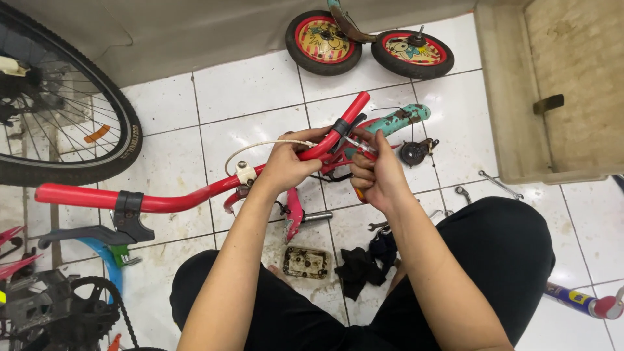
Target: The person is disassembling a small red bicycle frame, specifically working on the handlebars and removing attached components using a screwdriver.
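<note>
A red child's bicycle handlebar (pixel 188 196) stretches from lower left to upper right, with red grips and a black brake lever (pixel 97 233) near its left end. My left hand (pixel 286 166) is wrapped around the bar just below the right grip's black clamp (pixel 340 126). My right hand (pixel 377 172) is closed on a thin tool with an orange handle tip, pressed at that clamp. A white brake cable (pixel 260 145) loops above my left hand.
Two small training wheels (pixel 367 45) lie at the back. A large bicycle wheel (pixel 78 110) stands at the left. Wrenches (pixel 499 184), a black rag (pixel 361 266), a small parts tin (pixel 304 262), a spray can (pixel 578 302) and a chainring (pixel 84 312) lie on the tiled floor.
</note>
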